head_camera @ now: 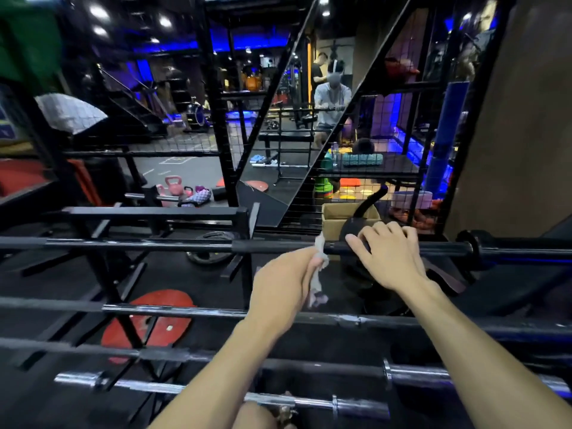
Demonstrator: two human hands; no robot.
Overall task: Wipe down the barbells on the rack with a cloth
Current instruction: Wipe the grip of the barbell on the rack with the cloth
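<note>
The top barbell [278, 246] lies flat across the rack [154, 212], farthest from the person. This is the bar being cleaned right now. The cloth [320, 264] is small and pale, and it is pressed against this bar near its middle. A loose end of the cloth hangs down below the bar.

The left hand [284, 283] is curled around the cloth and holds it against the bar. The right hand [390, 258] rests on the same bar just beside the cloth, with its fingers curled over the top of the bar. It seems to keep the bar from rolling.

The cloth is at the middle of the bar, so I think a good part of this bar is left to wipe. I cannot tell which parts of it are clean.

Closer to the person there are more bars. A second barbell [185, 311] lies below the arms, then a third barbell [154, 354], and a shiny barbell [309, 399] nearest of all. No hand or cloth touches these. The pictures do not show if they are wiped or not. If they are not, most of the job is still to do.

On the floor under the rack lies a red weight plate [167, 329].
</note>
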